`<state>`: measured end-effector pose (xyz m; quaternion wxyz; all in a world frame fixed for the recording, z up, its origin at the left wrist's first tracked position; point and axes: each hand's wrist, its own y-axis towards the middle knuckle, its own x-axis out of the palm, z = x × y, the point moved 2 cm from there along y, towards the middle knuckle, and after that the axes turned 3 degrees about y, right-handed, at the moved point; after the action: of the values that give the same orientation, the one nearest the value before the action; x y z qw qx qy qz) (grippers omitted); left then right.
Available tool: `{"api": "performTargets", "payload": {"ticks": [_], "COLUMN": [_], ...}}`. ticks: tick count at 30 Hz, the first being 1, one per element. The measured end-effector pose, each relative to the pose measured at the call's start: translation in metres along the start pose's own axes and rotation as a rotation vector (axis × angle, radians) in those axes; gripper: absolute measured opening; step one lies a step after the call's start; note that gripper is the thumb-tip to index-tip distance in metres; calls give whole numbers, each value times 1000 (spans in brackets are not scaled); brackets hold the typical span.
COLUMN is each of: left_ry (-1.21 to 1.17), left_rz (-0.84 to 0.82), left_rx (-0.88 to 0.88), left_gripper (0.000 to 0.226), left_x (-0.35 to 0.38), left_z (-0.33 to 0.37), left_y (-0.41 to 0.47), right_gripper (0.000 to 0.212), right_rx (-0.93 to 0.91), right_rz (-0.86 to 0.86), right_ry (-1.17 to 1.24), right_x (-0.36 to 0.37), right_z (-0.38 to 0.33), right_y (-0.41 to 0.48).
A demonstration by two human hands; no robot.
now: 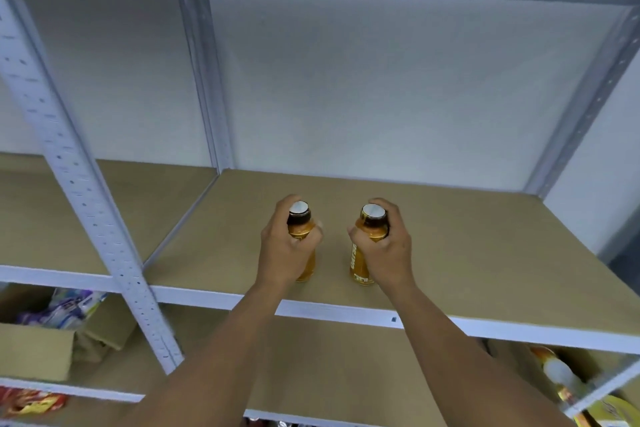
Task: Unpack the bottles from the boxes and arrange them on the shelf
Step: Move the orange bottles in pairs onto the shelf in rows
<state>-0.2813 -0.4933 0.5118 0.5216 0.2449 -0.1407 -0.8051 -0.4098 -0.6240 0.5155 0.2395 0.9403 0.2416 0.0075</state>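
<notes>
Two small orange bottles with dark collars and white caps stand upright near the front of the brown shelf board (467, 253). My left hand (282, 250) grips the left bottle (300, 222) around its upper body. My right hand (388, 250) grips the right bottle (367, 243) the same way. The bottles are about a hand's width apart. Their bases seem to rest on the board, though the hands hide part of them.
A perforated white upright (86, 204) crosses the left foreground. On the shelf below, an open cardboard box (34, 350) holds packets at the left. More orange bottles (557, 374) lie in a box at the lower right. A white front rail (346, 312) edges the shelf.
</notes>
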Motion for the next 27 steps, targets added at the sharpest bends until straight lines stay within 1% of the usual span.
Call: {"api": "performTargets", "payload": {"ticks": [3, 9, 11, 13, 14, 16, 22, 25, 27], "left_ry": [15, 11, 3, -7, -5, 45, 202, 261, 290], "left_rz": [-47, -107, -137, -184, -206, -222, -190, -156, -162], "left_rx": [-6, -6, -14, -49, -77, -112, -97, -95, -71], "left_gripper": [57, 63, 78, 104, 113, 121, 122, 121, 117], "left_x": [5, 7, 1, -6, -11, -18, -17, -16, -14], "left_z": [-5, -9, -9, -15, -20, -29, -35, -39, -40], "left_y": [6, 11, 7, 0, -4, -12, -27, -29, -30], "right_gripper": [52, 59, 73, 96, 103, 108, 108, 109, 109], "right_rx": [4, 23, 51, 71, 77, 70, -22, -30, -29], "right_rz": [3, -48, -98, -136, -148, -168, -144, -107, -92], "right_ry": [1, -4, -23, -24, -34, -108, -327, -378, -398], "right_x": [1, -1, -4, -11, -16, -25, -26, -25, -25], "right_z": [7, 11, 12, 16, 18, 22, 30, 33, 34], "right_y": [3, 1, -1, -6, -9, -16, -34, -34, -34]}}
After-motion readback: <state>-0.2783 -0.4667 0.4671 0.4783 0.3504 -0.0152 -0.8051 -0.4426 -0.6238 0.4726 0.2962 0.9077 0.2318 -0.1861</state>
